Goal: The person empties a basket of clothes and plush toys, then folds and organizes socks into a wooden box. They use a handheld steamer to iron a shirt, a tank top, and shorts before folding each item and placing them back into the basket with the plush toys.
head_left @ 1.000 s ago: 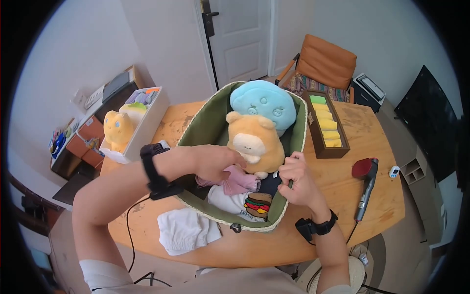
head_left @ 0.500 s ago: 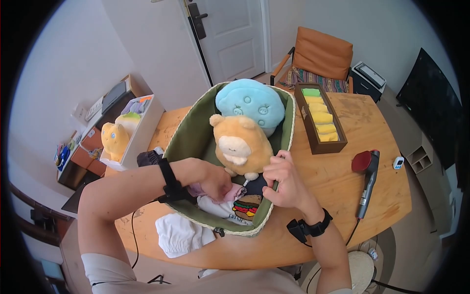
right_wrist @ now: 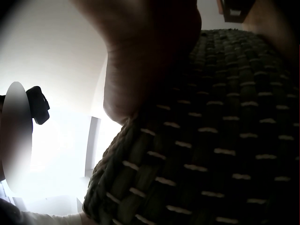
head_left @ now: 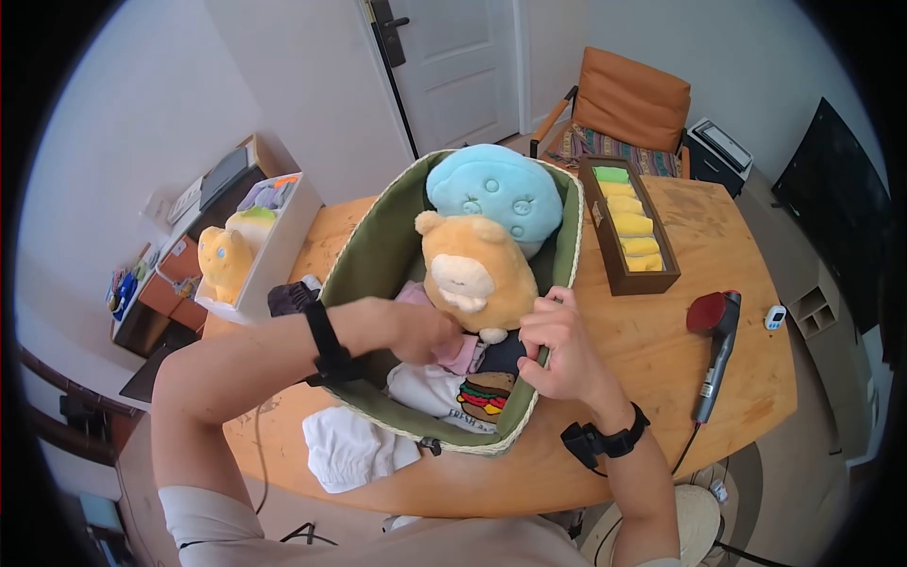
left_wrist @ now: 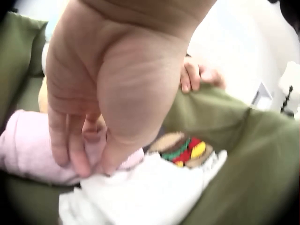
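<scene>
My left hand (head_left: 427, 331) reaches down into a woven basket (head_left: 370, 248) with green lining. Its fingers and thumb grip a folded pink garment (left_wrist: 28, 145), partly hidden under the hand. Just in front lies a white shirt (head_left: 420, 389) with a hamburger picture, and a dark folded cloth (head_left: 505, 355) is to the right. A tan plush bear (head_left: 496, 283) sits behind these, with a light-blue plush toy (head_left: 501, 197) at the back. With curled fingers, my right hand (head_left: 559, 348) holds the basket's right rim; the right wrist view shows the weave close up.
White cloth (head_left: 354, 449) lies before the basket, a dark bundle (head_left: 291, 299) to its left. Farther left stands a white box (head_left: 283, 250) with a yellow plush (head_left: 225, 265). At right are a brown box (head_left: 619, 269) of rolled yellow cloths, a corded grey appliance (head_left: 715, 369) and a small white device (head_left: 775, 317).
My left hand moved lower into the basket with the pink garment, then slightly right. The pink cloth now lies partly alongside the bear's left. My right hand stays on the rim.
</scene>
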The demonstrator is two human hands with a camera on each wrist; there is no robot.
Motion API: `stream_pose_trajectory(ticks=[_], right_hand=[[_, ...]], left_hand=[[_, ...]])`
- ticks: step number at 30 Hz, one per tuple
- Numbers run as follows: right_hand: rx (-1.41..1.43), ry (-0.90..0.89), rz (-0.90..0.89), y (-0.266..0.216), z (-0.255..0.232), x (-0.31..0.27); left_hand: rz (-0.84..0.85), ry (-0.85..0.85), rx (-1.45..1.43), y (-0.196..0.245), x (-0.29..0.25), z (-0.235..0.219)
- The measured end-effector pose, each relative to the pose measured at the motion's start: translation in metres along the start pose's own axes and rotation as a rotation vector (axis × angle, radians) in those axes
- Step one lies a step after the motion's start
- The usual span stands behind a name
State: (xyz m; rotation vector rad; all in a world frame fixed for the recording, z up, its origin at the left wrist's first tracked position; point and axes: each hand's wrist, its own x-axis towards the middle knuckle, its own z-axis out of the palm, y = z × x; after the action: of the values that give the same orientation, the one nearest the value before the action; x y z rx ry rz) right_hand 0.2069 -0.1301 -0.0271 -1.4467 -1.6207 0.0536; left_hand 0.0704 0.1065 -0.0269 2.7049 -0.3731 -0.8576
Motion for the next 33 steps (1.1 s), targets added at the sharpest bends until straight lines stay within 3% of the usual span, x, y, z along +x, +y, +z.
stream_pose_trajectory(ticks=[1,3,6,10,12,13,16,18,20,22,23,25,26,28,32,33], right_hand=[[0.003,-0.001,-0.002,0.0,0.0,0.0],[0.007,-0.002,0.0,-0.001,-0.001,0.0],[0.008,-0.031,0.0,0.0,-0.002,0.002],[0.004,-0.051,-0.036,0.005,-0.003,0.005],[-0.006,-0.037,-0.052,0.016,-0.007,0.009],[0.013,-0.04,-0.074,0.02,-0.008,0.012],[0.0,-0.089,-0.054,0.027,-0.018,0.018],[-0.038,-0.134,-0.027,0.03,-0.022,0.021],[-0.047,-0.118,-0.012,0.036,-0.026,0.025],[-0.072,-0.084,0.022,0.038,-0.028,0.029],[-0.077,-0.087,0.02,0.037,-0.028,0.032],[-0.108,-0.107,0.046,0.035,-0.03,0.036],[-0.113,-0.113,0.049,0.033,-0.029,0.037],[-0.135,-0.121,0.03,0.031,-0.028,0.037],[-0.147,-0.133,0.025,0.03,-0.028,0.036],[-0.156,-0.132,0.026,0.031,-0.029,0.036]], left_hand=[[-0.003,0.0,-0.002,0.004,-0.008,-0.016],[-0.075,-0.045,-0.311,0.013,-0.032,-0.049],[-0.171,0.071,-0.222,0.031,-0.07,-0.077],[-0.191,0.148,-0.209,0.029,-0.119,-0.073],[-0.443,0.301,-0.081,0.025,-0.148,-0.069],[-0.473,0.305,-0.082,0.021,-0.164,-0.065],[-0.605,0.62,-0.035,-0.015,-0.198,-0.03],[-0.697,0.555,0.035,-0.057,-0.213,0.026],[-0.777,0.486,0.106,-0.068,-0.211,0.064],[-1.325,0.254,-0.041,-0.063,-0.204,0.087],[-1.324,0.259,-0.044,-0.062,-0.204,0.089],[-1.418,0.383,-0.565,-0.059,-0.201,0.092],[-1.411,0.382,-0.572,-0.071,-0.201,0.111],[-1.214,0.851,-0.453,-0.107,-0.196,0.162],[-1.222,0.798,-0.581,-0.111,-0.177,0.165],[-1.033,0.976,-0.773,-0.109,-0.174,0.166]])
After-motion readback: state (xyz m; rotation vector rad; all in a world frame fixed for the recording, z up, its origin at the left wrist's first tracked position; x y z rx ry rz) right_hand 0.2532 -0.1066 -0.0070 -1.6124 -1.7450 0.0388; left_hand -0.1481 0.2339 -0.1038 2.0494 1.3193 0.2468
